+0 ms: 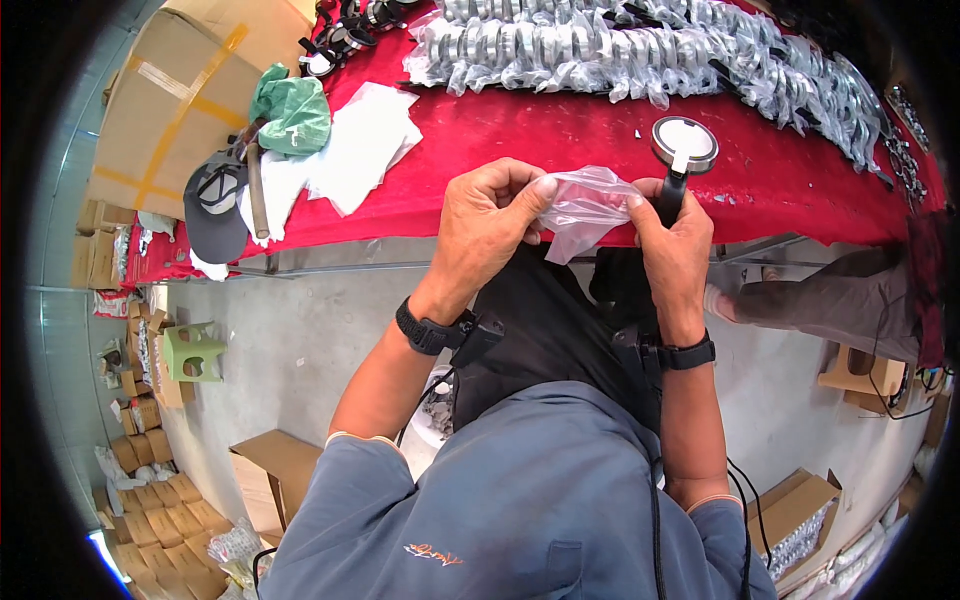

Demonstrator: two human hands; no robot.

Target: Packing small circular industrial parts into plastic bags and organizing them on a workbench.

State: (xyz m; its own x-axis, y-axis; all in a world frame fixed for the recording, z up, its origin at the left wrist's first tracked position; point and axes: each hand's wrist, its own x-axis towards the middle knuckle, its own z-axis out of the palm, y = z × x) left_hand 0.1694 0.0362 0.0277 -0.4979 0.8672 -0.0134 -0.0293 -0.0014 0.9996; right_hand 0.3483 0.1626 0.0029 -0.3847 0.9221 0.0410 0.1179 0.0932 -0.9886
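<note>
My left hand (478, 228) pinches one end of a small clear plastic bag (588, 208) between thumb and fingers, above the near edge of the red-covered table. The bag's other end is held by the thumb and fingers of my right hand (676, 252), so it stretches between both hands. A round, silver-rimmed disc with a white face (690, 138) stands up out of my right hand on a black handle, whose lower part my fingers hide. The disc is outside the bag.
Rows of similar round pieces in clear bags (560, 50) line the table's far side. White sheets (365, 140), a green bag (292, 110), a grey cap (215, 205) and a wooden-handled tool (257, 190) lie at left. Another person's leg (820, 300) is at right. Cartons (790, 515) stand on the floor.
</note>
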